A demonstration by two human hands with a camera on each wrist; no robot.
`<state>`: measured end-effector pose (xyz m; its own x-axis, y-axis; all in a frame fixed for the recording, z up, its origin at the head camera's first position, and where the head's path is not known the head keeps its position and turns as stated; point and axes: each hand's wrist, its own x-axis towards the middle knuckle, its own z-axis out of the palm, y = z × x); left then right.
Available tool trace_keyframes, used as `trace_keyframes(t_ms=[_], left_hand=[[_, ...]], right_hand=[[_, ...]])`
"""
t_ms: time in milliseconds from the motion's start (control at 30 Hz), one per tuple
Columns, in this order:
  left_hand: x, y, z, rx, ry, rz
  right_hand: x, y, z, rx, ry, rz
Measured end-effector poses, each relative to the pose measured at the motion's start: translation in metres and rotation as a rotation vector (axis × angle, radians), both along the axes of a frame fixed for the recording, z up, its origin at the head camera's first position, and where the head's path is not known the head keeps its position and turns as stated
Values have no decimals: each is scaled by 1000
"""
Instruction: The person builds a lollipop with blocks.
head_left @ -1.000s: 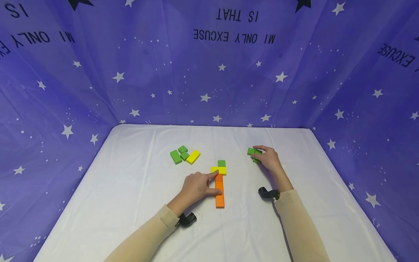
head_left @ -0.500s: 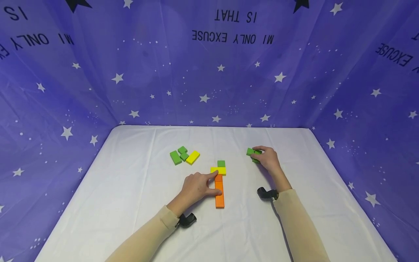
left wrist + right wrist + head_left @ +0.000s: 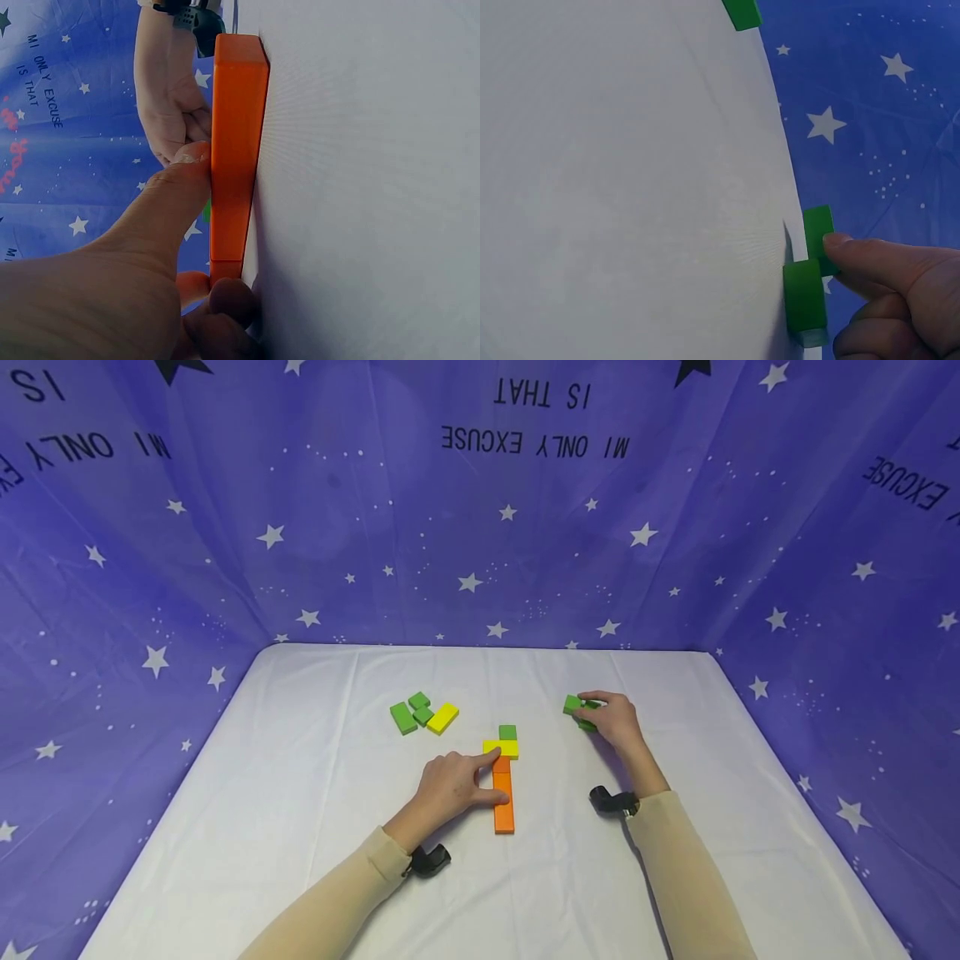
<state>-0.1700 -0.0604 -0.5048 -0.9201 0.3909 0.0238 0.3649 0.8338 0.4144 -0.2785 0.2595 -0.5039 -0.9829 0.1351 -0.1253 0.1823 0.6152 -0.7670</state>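
Note:
In the middle of the white table, a long orange block (image 3: 503, 810), a short orange block (image 3: 502, 765), a yellow block (image 3: 510, 750) and a small green block (image 3: 507, 732) lie in a line. My left hand (image 3: 452, 791) rests its thumb on the long orange block, index fingertip at the yellow and short orange blocks. At the back right, my right hand (image 3: 617, 723) pinches a green block (image 3: 819, 225) between thumb and fingers. Close below it sits another green block (image 3: 804, 296). My right fingers partly hide the green pieces there in the head view.
Left of the line lie a larger green block (image 3: 403, 718), two small green blocks (image 3: 423, 717) and a yellow block (image 3: 443, 718). A purple starry cloth (image 3: 480, 543) surrounds the white table (image 3: 337, 693). Black cameras (image 3: 613, 802) are worn on both wrists.
The pinched green block shifts slightly left, away from the green pieces beside it. My left hand stays in place on the blocks.

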Motion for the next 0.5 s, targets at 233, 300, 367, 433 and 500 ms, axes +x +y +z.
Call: trace_keyframes(t_ms=[233, 300, 367, 433, 500], left_hand=[[-1, 0, 1, -8, -1, -2], [-1, 0, 1, -9, -2, -2], [-1, 0, 1, -9, -2, -2], [-1, 0, 1, -10, -2, -1], [-1, 0, 1, -11, 1, -1]], right_hand=[[3, -3, 10, -32, 16, 25], [4, -4, 13, -25, 29, 36], [5, -6, 16, -20, 43, 48], [6, -7, 19, -14, 52, 59], [6, -9, 22, -17, 54, 65]])
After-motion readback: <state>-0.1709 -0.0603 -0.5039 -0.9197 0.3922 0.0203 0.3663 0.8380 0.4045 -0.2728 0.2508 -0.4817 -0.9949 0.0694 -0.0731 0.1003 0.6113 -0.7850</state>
